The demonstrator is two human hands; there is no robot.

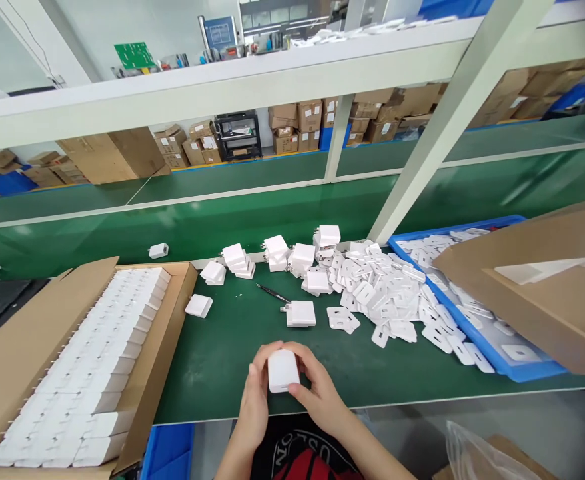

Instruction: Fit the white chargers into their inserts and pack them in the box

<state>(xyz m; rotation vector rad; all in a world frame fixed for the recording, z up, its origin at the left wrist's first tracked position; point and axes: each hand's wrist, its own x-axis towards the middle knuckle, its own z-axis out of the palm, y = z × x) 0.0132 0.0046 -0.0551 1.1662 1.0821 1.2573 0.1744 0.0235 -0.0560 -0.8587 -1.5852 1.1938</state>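
A white power adapter [283, 371] is held between both hands above the front edge of the green table [217, 373]. My left hand [256, 395] wraps round its left side, fingers curled behind it. On the other side, my right hand [321, 393] grips it, thumb at the lower right corner. Just beyond my hands lie stacked adapters with prongs [301, 313] and a black pen [272, 293]. Flat white plates with slots [380, 287] form a loose heap to the right. More adapters [237, 260] are piled in groups toward the back.
At left stands an open cardboard box [172, 333] packed with rows of adapters. A blue tray [517, 371] of white plates sits at right, partly under a cardboard box [557, 287]. A slanted metal post [437, 147] and a shelf [222, 77] cross above the table.
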